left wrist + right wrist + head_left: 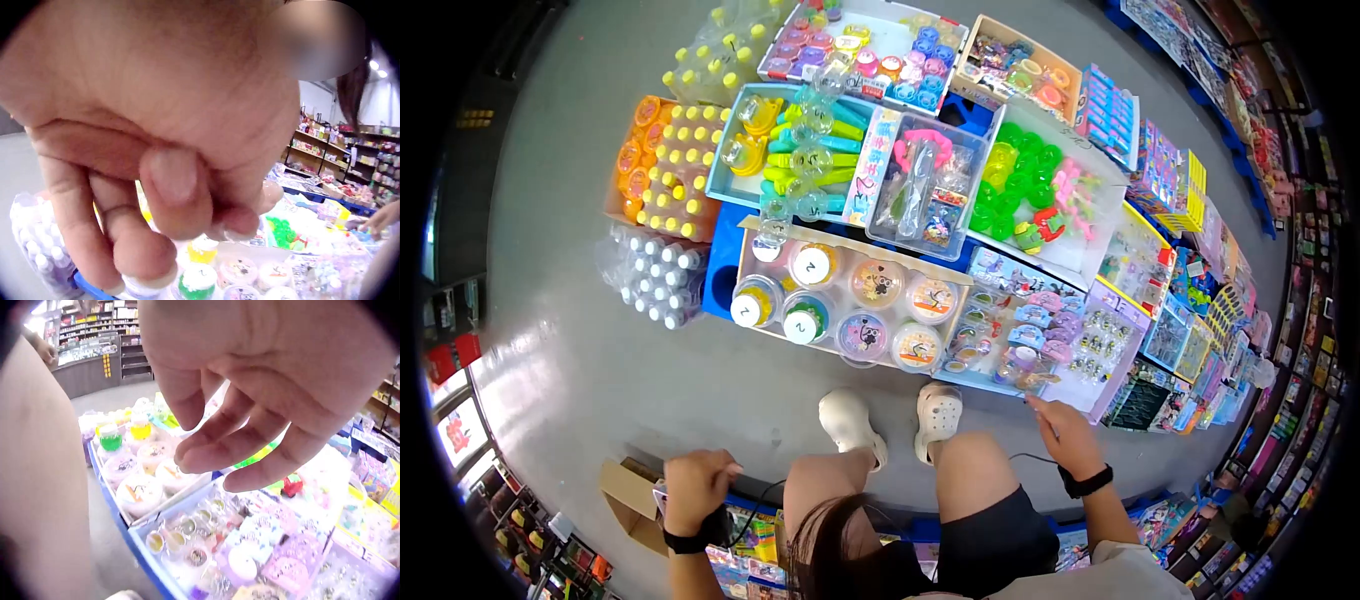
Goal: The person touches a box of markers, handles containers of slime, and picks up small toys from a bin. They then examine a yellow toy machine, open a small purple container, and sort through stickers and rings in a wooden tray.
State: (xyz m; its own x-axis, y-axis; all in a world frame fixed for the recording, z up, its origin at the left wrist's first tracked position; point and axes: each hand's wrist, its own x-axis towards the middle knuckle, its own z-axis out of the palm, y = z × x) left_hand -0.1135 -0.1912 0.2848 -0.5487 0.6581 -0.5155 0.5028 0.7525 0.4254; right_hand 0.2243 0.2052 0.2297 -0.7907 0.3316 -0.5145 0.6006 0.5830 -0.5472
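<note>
My left hand (698, 488) hangs at the lower left, away from the goods, its fingers loosely curled around nothing. In the left wrist view its curled fingers (147, 256) overlap the box of round tubs. My right hand (1068, 438) is just off the near edge of the display, its fingers relaxed and holding nothing. Closest to it are small packaged toys (1022, 368) in a light-blue tray. Left of that tray, a box holds clear tubs with printed lids (878, 284), a green jar with a white lid (805, 322) and a yellow one (813, 264).
Behind stand a tray of green and yellow toys (815, 150), a grey bin (920, 235) and a white box with green toys (1018, 165). Yellow-capped bottles (685, 185) stand left. A cardboard box (632, 500) lies beside my left hand. Grey floor (630, 380) separates my feet from the display.
</note>
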